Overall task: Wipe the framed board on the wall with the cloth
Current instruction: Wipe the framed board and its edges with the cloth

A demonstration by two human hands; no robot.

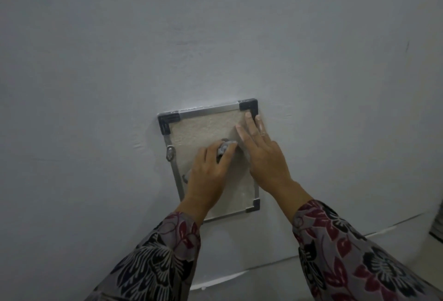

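Observation:
A small framed board (203,125) with a metal frame and black plastic corners hangs on the pale wall, its surface a rough beige. My left hand (208,176) presses a bunched grey cloth (225,146) against the middle of the board; most of the cloth is hidden under my fingers. My right hand (261,154) lies flat with fingers spread on the board's right side, fingertips near the upper right corner. Both arms wear floral sleeves.
The plain grey-white wall (215,37) fills the view around the board. A metal hanging clip (170,153) sits on the frame's left edge. A pale ledge or line (359,236) runs diagonally across the lower right.

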